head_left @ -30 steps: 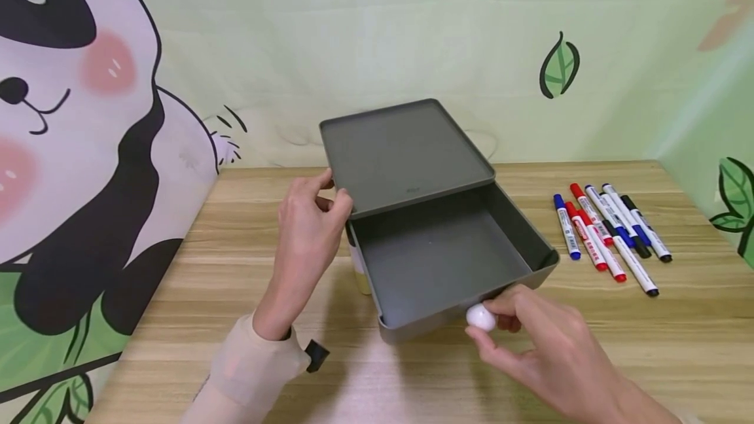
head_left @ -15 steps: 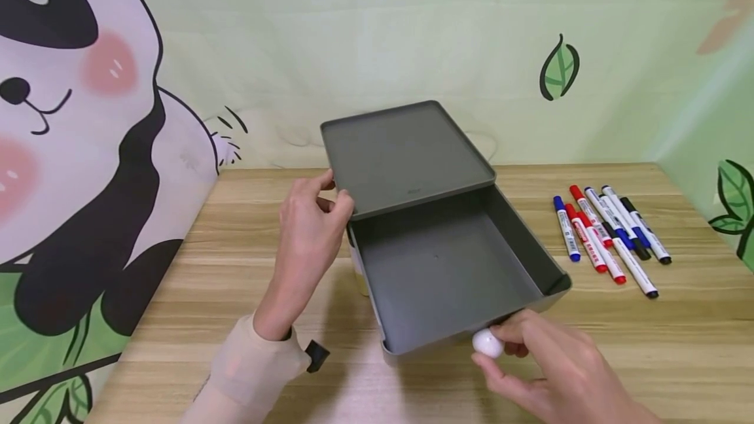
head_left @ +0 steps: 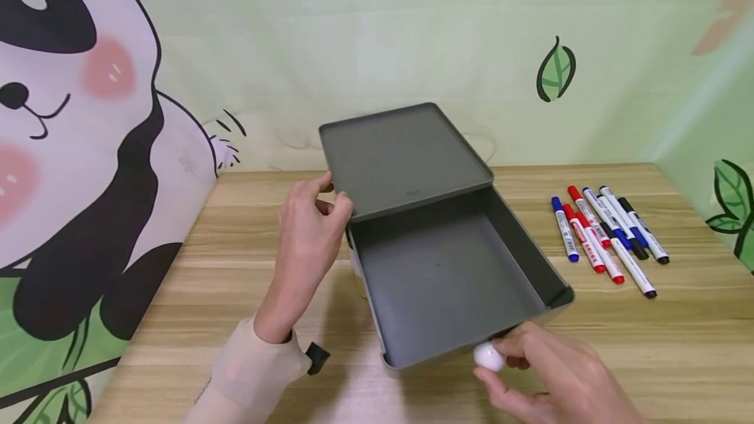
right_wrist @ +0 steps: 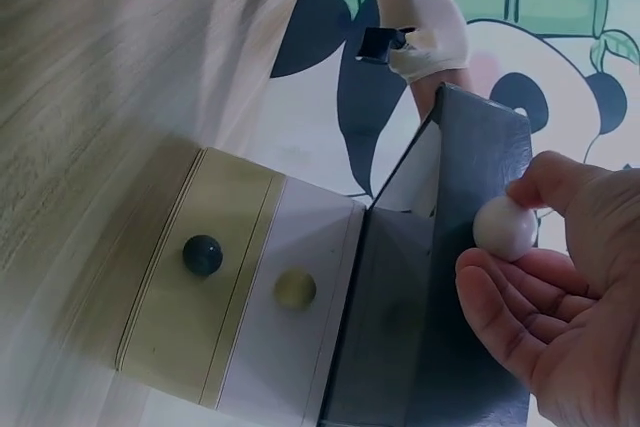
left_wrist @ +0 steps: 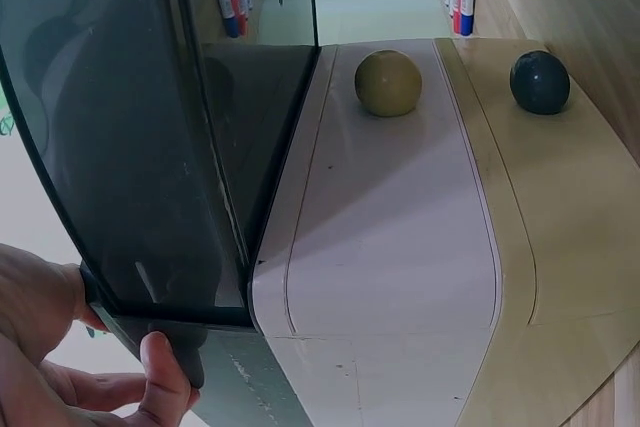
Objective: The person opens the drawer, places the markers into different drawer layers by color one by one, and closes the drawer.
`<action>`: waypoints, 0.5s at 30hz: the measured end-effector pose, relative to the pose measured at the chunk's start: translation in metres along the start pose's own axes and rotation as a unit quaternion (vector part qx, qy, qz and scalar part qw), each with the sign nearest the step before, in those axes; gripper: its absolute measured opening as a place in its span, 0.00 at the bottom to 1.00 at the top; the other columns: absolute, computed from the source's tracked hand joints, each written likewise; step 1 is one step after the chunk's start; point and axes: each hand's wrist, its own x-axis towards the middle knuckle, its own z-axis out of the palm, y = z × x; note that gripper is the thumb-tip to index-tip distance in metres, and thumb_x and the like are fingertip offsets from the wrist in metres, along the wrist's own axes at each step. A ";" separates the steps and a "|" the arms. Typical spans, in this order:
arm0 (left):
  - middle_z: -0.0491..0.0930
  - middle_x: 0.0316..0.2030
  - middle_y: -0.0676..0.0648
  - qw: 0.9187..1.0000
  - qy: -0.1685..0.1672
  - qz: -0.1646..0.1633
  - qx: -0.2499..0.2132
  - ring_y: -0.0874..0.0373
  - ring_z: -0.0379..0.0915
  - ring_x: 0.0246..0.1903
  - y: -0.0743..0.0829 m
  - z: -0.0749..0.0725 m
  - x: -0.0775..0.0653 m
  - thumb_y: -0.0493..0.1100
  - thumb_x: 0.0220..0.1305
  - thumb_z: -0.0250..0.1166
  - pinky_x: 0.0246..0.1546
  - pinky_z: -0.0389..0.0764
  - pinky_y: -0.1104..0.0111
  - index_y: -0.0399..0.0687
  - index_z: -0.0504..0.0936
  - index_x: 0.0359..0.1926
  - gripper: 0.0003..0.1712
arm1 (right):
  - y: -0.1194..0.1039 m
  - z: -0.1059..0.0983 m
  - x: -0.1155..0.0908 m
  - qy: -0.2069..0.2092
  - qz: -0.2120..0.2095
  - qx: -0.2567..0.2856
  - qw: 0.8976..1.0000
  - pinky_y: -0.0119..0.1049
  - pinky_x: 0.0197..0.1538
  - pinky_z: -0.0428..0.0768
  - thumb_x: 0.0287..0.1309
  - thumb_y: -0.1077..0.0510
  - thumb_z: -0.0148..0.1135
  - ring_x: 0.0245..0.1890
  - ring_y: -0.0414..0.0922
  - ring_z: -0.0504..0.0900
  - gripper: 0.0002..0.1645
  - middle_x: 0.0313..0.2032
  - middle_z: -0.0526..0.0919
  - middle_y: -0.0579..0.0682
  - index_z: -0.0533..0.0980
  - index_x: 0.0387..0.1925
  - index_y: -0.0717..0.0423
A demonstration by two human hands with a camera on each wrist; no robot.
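A small drawer cabinet with a dark grey, rimmed top point(head_left: 406, 156) stands on the table. Its grey top drawer point(head_left: 448, 280) is pulled out towards me, with nothing lying inside. My right hand point(head_left: 562, 371) pinches the drawer's round white knob point(head_left: 489, 357) between thumb and fingers. At the cabinet's left side, my left hand point(head_left: 309, 234) grips the edge of the top near its front corner. Below, the left wrist view shows a whitish drawer point(left_wrist: 390, 217) with an olive knob point(left_wrist: 388, 83) and a tan drawer point(left_wrist: 590, 227) with a dark knob point(left_wrist: 540, 82), both closed.
Several capped markers point(head_left: 601, 241) in red, blue and black lie in a loose group on the wooden table point(head_left: 235, 267), right of the cabinet. A green wall covering point(head_left: 377, 38) printed with a panda point(head_left: 135, 142) rises behind and to the left.
The top drawer has slid further out, towards me and slightly right, along with my right hand on its knob. My left hand has stayed on the cabinet top's edge.
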 end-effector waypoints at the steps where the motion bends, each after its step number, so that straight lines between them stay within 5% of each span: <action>1: 0.82 0.51 0.42 1.000 0.001 -0.001 0.000 0.52 0.83 0.34 0.000 0.000 0.000 0.42 0.63 0.61 0.41 0.80 0.60 0.37 0.82 0.62 0.27 | 0.000 0.000 0.000 0.001 0.001 0.002 1.000 0.16 0.25 0.71 0.70 0.36 0.54 0.24 0.28 0.73 0.23 0.28 0.81 0.37 0.76 0.34 0.50; 11: 0.82 0.51 0.42 1.000 -0.002 0.000 0.001 0.52 0.83 0.35 -0.001 -0.001 0.000 0.41 0.63 0.61 0.43 0.79 0.58 0.37 0.82 0.63 0.28 | 0.003 -0.002 -0.002 -0.008 0.010 0.023 1.000 0.16 0.26 0.75 0.69 0.36 0.57 0.26 0.29 0.77 0.22 0.30 0.81 0.37 0.77 0.35 0.49; 15: 0.81 0.51 0.42 1.000 -0.006 -0.002 0.000 0.52 0.83 0.34 -0.001 -0.002 0.001 0.42 0.63 0.61 0.42 0.79 0.59 0.37 0.81 0.63 0.28 | 0.010 -0.012 0.002 0.027 -0.002 0.020 0.999 0.17 0.26 0.73 0.68 0.37 0.60 0.25 0.28 0.74 0.22 0.27 0.81 0.37 0.80 0.33 0.51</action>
